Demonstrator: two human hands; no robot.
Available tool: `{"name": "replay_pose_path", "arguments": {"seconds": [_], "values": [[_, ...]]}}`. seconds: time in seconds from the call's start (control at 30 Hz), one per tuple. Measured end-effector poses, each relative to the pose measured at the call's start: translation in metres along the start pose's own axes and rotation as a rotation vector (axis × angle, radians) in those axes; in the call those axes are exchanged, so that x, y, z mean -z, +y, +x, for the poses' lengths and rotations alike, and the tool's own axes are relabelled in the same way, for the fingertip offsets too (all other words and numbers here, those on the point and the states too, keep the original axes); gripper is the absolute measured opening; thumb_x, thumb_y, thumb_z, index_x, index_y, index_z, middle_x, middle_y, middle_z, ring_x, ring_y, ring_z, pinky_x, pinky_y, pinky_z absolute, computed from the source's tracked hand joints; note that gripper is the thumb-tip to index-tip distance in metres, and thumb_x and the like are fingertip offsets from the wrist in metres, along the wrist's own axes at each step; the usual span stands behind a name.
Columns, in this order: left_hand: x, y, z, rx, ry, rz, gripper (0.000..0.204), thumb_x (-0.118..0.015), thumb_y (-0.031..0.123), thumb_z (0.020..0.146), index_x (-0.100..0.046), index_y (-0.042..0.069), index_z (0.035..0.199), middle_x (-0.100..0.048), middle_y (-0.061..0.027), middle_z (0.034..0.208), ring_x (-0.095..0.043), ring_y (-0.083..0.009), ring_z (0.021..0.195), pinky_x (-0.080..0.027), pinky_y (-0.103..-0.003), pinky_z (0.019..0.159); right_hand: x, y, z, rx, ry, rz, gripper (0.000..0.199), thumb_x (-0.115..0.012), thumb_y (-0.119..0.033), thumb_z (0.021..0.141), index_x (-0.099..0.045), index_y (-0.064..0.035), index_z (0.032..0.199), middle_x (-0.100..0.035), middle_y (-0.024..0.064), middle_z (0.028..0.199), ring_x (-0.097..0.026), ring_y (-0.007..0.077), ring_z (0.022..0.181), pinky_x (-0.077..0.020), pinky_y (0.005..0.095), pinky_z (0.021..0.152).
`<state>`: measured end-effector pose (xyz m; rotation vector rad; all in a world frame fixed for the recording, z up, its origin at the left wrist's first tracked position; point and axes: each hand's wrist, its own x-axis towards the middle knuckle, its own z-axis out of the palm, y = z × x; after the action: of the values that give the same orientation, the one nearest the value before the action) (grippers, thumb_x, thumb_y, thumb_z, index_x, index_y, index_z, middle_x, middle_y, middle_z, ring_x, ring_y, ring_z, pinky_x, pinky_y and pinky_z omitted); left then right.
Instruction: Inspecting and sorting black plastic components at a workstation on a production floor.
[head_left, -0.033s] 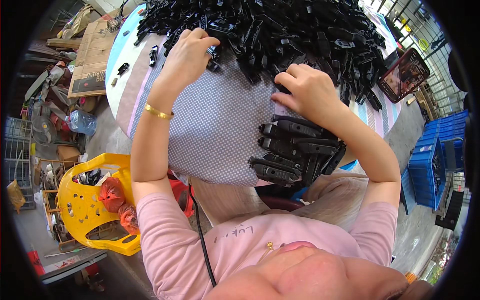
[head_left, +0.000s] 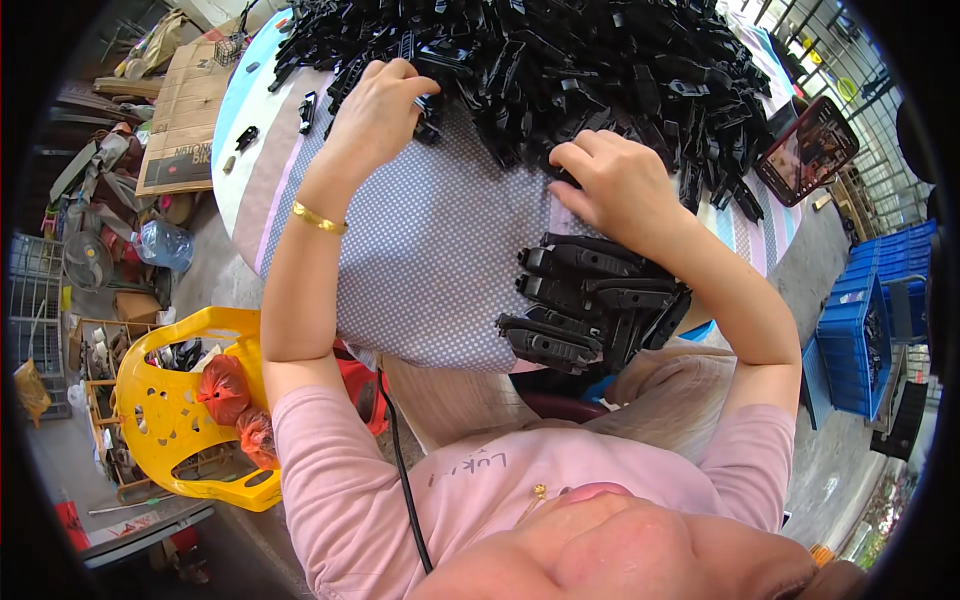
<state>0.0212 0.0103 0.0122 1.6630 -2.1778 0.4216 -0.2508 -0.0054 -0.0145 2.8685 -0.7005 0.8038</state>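
Note:
A large heap of narrow black plastic parts (head_left: 600, 80) covers the far side of the round table. At its near left edge, my left hand (head_left: 375, 115) curls its fingers down among the parts. Black pieces show beside those fingers, whose tips are hidden. My right hand (head_left: 625, 180) is bent at the heap's near middle, with a black plastic part (head_left: 568, 176) showing dark between forefinger and thumb. Just below that hand, a stacked group of longer black plastic pieces (head_left: 590, 295) lies at the table's near edge, several side by side.
Dotted grey cloth (head_left: 430, 250) covers the near tabletop. A phone (head_left: 810, 150) leans at the right edge. Loose small parts (head_left: 246, 137) lie at left. A yellow plastic chair (head_left: 160, 400) with red bags stands left; blue crates (head_left: 850, 330) stand right. A black cable (head_left: 397, 460) hangs by me.
My right hand has shifted very slightly right and toward me, its thumb closer to the fingers. The left hand's fingers have moved barely at all.

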Motion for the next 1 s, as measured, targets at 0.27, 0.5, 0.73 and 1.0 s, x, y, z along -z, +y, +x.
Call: {"name": "replay_pose_path", "arguments": {"seconds": [0.27, 0.5, 0.73, 1.0], "values": [[-0.004, 0.005, 0.007, -0.066, -0.162, 0.024, 0.013, -0.059, 0.004, 0.079, -0.067, 0.007, 0.089, -0.059, -0.006, 0.095, -0.054, -0.0234, 0.094, -0.047, -0.033, 0.084, 0.005, 0.011, -0.001, -0.16, 0.06, 0.31, 0.031, -0.064, -0.011, 0.073, -0.06, -0.0056, 0.104, -0.062, 0.0091, 0.084, -0.061, 0.0233, 0.078, -0.0499, 0.032, 0.069], [0.007, 0.026, 0.003, -0.123, -0.301, -0.047, 0.01, -0.059, 0.006, 0.081, -0.067, 0.005, 0.087, -0.056, -0.0069, 0.094, -0.054, -0.0241, 0.095, -0.046, -0.034, 0.083, 0.009, 0.011, -0.001, -0.001, -0.056, 0.223, 0.032, -0.065, -0.012, 0.071, -0.061, -0.0045, 0.101, -0.06, 0.0088, 0.084, -0.059, 0.0244, 0.078, -0.0496, 0.0321, 0.07], [0.01, 0.042, 0.006, 0.165, -0.094, -1.17, 0.016, -0.054, 0.013, 0.09, -0.064, 0.002, 0.097, -0.063, -0.004, 0.091, -0.06, -0.0159, 0.081, -0.049, -0.029, 0.076, 0.023, 0.011, 0.001, -0.263, -0.178, 0.623, 0.032, -0.065, 0.0, 0.065, -0.057, -0.0015, 0.096, -0.056, 0.0048, 0.082, -0.057, 0.0129, 0.071, -0.0476, 0.0253, 0.066], [-0.023, 0.064, 0.0, 0.474, -0.382, -2.142, 0.027, -0.044, 0.021, 0.097, -0.058, 0.0, 0.107, -0.063, -0.0081, 0.093, -0.063, -0.0149, 0.081, -0.054, -0.028, 0.071, 0.018, 0.014, 0.007, -0.007, 0.251, 1.073, 0.04, -0.07, 0.006, 0.069, -0.058, -0.0051, 0.104, -0.063, 0.0076, 0.103, -0.06, 0.0154, 0.094, -0.0498, 0.0272, 0.079]]}}
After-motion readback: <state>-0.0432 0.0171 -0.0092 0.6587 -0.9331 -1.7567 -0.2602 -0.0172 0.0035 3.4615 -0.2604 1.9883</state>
